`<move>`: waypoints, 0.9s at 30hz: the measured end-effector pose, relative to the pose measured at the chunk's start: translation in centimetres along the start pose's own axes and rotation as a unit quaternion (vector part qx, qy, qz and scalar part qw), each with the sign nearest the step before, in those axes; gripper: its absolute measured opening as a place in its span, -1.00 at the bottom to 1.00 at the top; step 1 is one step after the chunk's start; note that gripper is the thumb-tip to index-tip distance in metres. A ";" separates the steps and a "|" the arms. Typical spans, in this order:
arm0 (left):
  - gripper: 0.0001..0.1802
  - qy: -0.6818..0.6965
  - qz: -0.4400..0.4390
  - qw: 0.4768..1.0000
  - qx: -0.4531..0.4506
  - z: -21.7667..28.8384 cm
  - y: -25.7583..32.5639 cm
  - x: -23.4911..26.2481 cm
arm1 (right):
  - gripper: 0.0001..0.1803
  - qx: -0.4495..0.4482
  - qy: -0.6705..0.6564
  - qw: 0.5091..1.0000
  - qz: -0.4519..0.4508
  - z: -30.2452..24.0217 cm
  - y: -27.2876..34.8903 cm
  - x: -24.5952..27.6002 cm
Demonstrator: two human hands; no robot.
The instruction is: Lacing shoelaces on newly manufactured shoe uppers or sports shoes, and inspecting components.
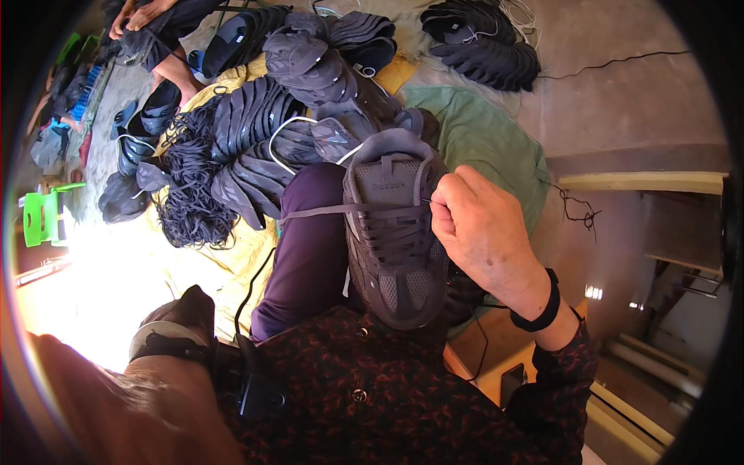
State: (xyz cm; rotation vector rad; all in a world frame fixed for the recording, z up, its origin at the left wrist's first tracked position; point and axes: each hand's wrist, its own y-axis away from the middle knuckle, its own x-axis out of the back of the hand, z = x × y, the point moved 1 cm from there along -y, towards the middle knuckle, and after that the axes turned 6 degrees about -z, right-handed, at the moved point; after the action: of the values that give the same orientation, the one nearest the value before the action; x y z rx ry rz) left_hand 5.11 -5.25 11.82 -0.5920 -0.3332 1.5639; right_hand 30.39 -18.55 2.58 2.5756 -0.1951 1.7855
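A dark grey sneaker (399,291) rests upright against my lap, its toe pointing toward me and its tongue facing up. A flat dark shoelace (322,209) criss-crosses its front, and one length runs out to the left across my knee. My right hand (477,221) is closed in a pinch at the upper right eyelets, with a thin dark end of the lace at its fingertips. Low on the left, my left hand (182,314) is in deep shadow beside a bright glare, apart from the shoe. Its fingers cannot be made out.
Heaped shoe uppers (260,116) and a tangle of dark laces (194,182) lie ahead on yellow cloth. Green cloth (492,143) spreads to the right, and more stacked uppers (484,46) stand beyond. Another person's hands (143,15) show at upper left. A green chair (43,217) stands far left.
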 end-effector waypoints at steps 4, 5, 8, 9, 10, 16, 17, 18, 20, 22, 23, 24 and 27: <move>-0.85 -0.003 0.003 1.000 0.006 0.0 -0.5 0.0 | -0.79 -0.024 -0.038 0.999 -0.011 0.3 -0.3 0.0; -0.84 -0.005 0.005 1.000 0.009 0.0 -0.6 0.0 | -0.81 -0.042 -0.075 0.996 -0.018 0.5 -0.5 -0.1; -0.82 -0.013 0.026 0.999 0.025 0.0 -1.0 0.1 | -0.83 -0.060 -0.132 0.989 -0.037 1.1 -0.9 -0.1; -0.82 -0.020 0.043 0.998 0.038 -0.1 -1.2 0.3 | -0.84 -0.061 -0.152 0.985 -0.048 1.2 -0.9 -0.1; -0.81 -0.029 0.060 0.996 0.052 -0.4 -1.4 0.5 | -0.84 -0.062 -0.152 0.985 -0.045 1.2 -0.8 0.0; -0.81 -0.274 0.172 0.906 0.272 -11.4 -2.2 3.5 | -0.85 -0.052 -0.119 0.991 -0.020 1.0 -0.7 -0.3; -0.84 -0.364 0.134 0.880 0.274 -13.0 -2.2 3.9 | -0.85 -0.053 -0.116 0.992 -0.017 1.0 -0.6 -0.4; -0.84 -0.389 0.108 0.884 0.235 -14.1 -2.1 4.1 | -0.84 -0.056 -0.112 0.992 -0.016 1.0 -0.4 -0.4; -0.84 -0.406 0.081 0.881 0.228 -15.7 -1.9 4.5 | -0.85 -0.068 -0.116 0.991 -0.013 1.1 -0.3 -0.3; -0.83 -0.499 0.029 0.849 0.173 -16.4 -2.1 4.2 | -0.85 -0.080 -0.121 0.989 -0.016 1.1 -0.1 -0.3; -0.83 -0.499 0.030 0.848 0.173 -16.5 -2.2 4.1 | -0.85 -0.067 -0.119 0.990 -0.016 1.2 -0.1 -0.3; -0.83 -0.518 0.006 0.838 0.172 -16.4 -2.3 4.1 | -0.84 -0.054 -0.118 0.991 -0.015 1.2 -0.2 -0.3; -0.83 -0.537 -0.020 0.829 0.155 -17.0 -3.0 3.8 | -0.84 -0.051 -0.125 0.990 -0.029 1.4 -0.3 -0.2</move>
State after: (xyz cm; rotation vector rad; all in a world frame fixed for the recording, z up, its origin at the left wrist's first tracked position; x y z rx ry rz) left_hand 17.02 -3.68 -1.14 0.6219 -0.8946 1.7320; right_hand 31.71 -18.32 1.94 2.6936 -0.2020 1.3930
